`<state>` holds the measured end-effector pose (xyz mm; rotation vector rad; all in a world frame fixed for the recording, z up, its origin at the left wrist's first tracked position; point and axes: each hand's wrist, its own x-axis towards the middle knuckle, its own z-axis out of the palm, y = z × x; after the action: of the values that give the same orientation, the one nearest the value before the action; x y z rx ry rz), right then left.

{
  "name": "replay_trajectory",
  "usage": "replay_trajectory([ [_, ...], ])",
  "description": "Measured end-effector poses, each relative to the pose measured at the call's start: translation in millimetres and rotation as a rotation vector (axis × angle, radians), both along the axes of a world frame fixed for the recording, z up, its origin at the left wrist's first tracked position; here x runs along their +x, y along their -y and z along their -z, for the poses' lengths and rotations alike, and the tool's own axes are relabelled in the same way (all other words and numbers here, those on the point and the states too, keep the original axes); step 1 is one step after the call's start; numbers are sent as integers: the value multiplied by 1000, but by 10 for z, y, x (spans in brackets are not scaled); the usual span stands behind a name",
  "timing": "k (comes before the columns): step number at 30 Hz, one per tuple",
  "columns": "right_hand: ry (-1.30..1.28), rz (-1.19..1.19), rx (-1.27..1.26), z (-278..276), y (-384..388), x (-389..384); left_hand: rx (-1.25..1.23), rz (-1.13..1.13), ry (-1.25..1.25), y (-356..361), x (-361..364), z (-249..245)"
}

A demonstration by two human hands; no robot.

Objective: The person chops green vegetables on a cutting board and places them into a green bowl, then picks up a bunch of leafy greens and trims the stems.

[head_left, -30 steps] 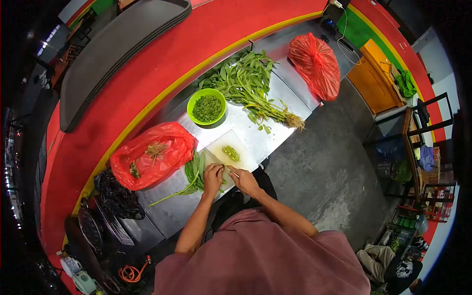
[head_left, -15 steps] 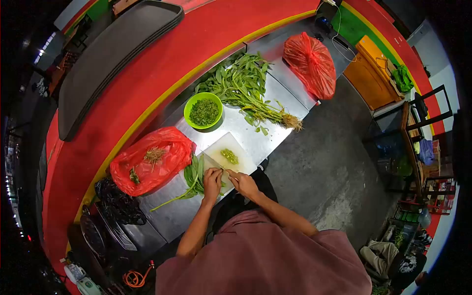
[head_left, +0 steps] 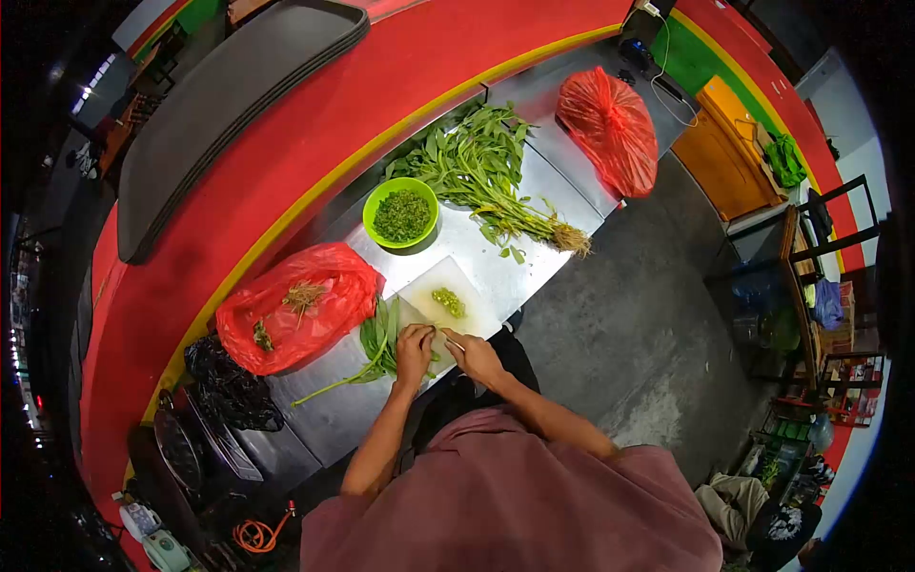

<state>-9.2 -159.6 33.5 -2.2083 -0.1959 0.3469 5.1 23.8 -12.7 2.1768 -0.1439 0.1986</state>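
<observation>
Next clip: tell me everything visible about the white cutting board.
The cutting board is a white, plain rectangle that looks like plastic, lying flat on the steel counter at its near edge, turned diagonally in view. A small pile of chopped greens sits near its middle. Across its left corner lie leafy stems, pressed down by the left hand; the right hand rests at its near edge.
</observation>
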Motion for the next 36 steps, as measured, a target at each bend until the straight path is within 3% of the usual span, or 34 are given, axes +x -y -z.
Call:
replay_trajectory([
  [22,-22,9,16,-1,164,-216,53,-9,28,2,-28,-34],
  [30,120,-16,-72,78,114,-162,48,-24,45,21,-28,-3],
  [32,81,-73,-251,56,110,-164,87,-22,51,23,-42,-35],
  [36,258,-89,-329,182,113,-195,47,-20,21,10,-37,45],
])
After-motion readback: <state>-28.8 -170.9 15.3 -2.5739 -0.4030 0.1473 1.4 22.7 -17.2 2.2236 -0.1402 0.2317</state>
